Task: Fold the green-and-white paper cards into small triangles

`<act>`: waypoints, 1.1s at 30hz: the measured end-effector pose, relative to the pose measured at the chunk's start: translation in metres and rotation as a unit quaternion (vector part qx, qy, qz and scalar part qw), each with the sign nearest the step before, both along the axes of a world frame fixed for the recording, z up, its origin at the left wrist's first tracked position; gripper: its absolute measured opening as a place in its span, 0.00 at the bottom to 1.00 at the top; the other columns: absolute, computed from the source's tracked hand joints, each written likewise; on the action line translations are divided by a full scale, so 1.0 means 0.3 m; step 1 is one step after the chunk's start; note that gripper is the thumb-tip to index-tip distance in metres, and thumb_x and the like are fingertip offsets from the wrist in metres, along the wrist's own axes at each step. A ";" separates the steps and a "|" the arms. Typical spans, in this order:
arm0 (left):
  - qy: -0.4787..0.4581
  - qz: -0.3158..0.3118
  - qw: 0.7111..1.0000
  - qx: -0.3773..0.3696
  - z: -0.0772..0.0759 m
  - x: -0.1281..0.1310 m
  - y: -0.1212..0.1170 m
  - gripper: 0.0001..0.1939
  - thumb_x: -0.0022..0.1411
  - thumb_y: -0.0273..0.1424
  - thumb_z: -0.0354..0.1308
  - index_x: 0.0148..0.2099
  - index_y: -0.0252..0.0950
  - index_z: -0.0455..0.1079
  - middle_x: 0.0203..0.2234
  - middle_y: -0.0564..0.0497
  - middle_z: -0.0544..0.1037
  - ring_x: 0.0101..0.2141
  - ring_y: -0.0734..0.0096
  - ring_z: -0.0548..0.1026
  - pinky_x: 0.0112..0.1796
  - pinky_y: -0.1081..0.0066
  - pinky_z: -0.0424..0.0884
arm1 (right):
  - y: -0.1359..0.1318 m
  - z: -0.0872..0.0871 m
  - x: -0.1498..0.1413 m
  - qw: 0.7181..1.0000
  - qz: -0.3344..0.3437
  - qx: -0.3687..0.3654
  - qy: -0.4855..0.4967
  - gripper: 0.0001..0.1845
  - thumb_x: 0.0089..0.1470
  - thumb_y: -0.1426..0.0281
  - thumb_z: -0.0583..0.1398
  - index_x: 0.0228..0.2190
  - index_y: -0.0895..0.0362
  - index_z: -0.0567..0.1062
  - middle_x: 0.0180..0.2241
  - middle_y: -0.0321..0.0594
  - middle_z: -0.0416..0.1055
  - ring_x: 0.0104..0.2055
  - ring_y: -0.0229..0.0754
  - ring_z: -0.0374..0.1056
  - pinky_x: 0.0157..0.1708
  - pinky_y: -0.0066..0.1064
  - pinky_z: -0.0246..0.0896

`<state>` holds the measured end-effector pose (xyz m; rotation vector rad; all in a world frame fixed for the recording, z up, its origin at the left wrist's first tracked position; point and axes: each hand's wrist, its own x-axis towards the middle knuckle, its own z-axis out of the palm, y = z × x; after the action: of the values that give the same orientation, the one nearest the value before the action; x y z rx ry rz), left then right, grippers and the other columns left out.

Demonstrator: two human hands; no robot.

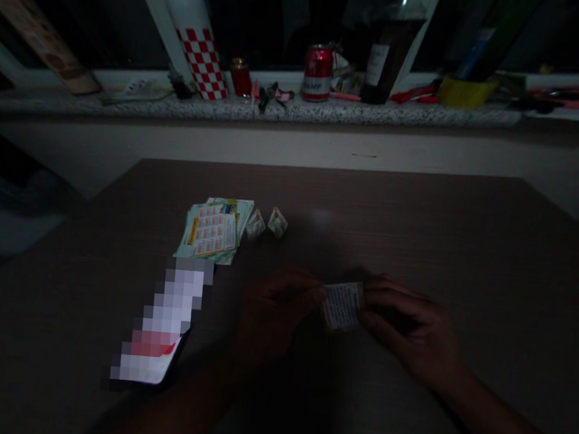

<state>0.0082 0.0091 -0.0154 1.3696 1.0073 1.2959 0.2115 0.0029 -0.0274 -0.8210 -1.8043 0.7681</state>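
Note:
A small piece of printed paper (pixel 342 306), with rows of text on its visible face, is held up between both hands over the dark table. My left hand (pixel 280 306) pinches its left edge between thumb and fingers. On the opposite edge, my right hand (pixel 412 320) has its thumb and fingers closed on the paper. Beyond my left hand stand two small folded paper pieces, one (pixel 255 224) beside the other (pixel 277 223). A pile of printed paper sheets (pixel 213 232) lies just left of them. Dim light hides much of the fingers' detail.
A phone (pixel 160 327) with a lit, pixelated screen lies left of my left arm. Behind the brown table (pixel 395 212), a granite windowsill (pixel 257 112) carries a red-and-white checkered bottle (pixel 202 56), a small red jar (pixel 240 78), a red can (pixel 317 72), a dark bottle (pixel 384 64) and a yellow container (pixel 464 92).

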 end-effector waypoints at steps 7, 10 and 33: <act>-0.027 0.011 0.999 -0.037 0.001 0.003 -0.002 0.01 0.53 0.26 0.65 0.30 0.38 0.77 0.27 0.54 0.77 0.30 0.75 0.74 0.31 0.76 0.70 | -0.002 0.000 0.000 1.000 -0.007 0.002 -0.005 0.08 0.51 0.80 0.61 0.31 0.55 0.77 0.27 0.38 0.73 0.30 0.42 0.70 0.34 0.39 0.65; -0.037 0.021 0.998 -0.041 0.004 0.005 0.002 0.01 0.52 0.26 0.65 0.29 0.37 0.76 0.26 0.54 0.77 0.30 0.74 0.74 0.32 0.75 0.70 | -0.001 0.004 -0.002 1.000 -0.007 -0.007 -0.007 0.07 0.52 0.78 0.61 0.31 0.56 0.77 0.27 0.39 0.74 0.30 0.42 0.70 0.34 0.38 0.65; -0.007 0.030 0.999 -0.022 -0.002 -0.004 0.004 0.03 0.54 0.30 0.64 0.30 0.36 0.74 0.27 0.53 0.77 0.31 0.71 0.75 0.33 0.72 0.71 | -0.014 -0.007 0.007 0.997 -0.067 -0.024 -0.032 0.05 0.51 0.76 0.62 0.30 0.55 0.76 0.29 0.40 0.75 0.31 0.42 0.72 0.30 0.33 0.68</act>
<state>0.0069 0.0103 -0.0161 1.3033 1.0683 1.3178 0.2137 -0.0012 -0.0295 -0.9974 -1.7722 0.7086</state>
